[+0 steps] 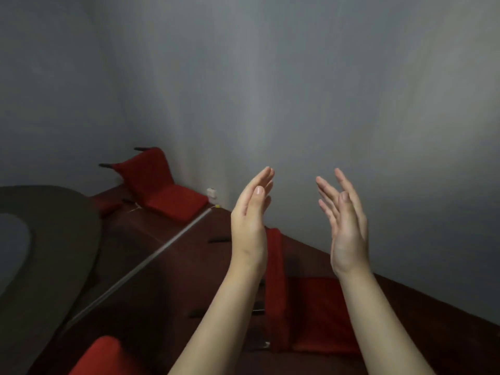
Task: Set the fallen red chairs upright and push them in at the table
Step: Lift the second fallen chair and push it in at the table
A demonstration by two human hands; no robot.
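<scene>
One red chair [165, 192] lies tipped over on the dark floor by the wall at the far left, its dark legs sticking out to the left. A second red chair [311, 309] lies on its side right below my raised arms, which partly cover it. Part of a third red cushion [100, 355] shows at the bottom left edge. The dark round table [67, 239] fills the left side. My left hand [251, 215] and my right hand [343, 228] are held up in the air, palms facing each other, fingers straight, holding nothing.
A grey wall [297, 90] rises close behind the chairs. A thin metal strip [151, 259] runs diagonally across the dark red floor [173, 288]. A small white wall fitting [212, 192] sits low on the wall beside the far chair.
</scene>
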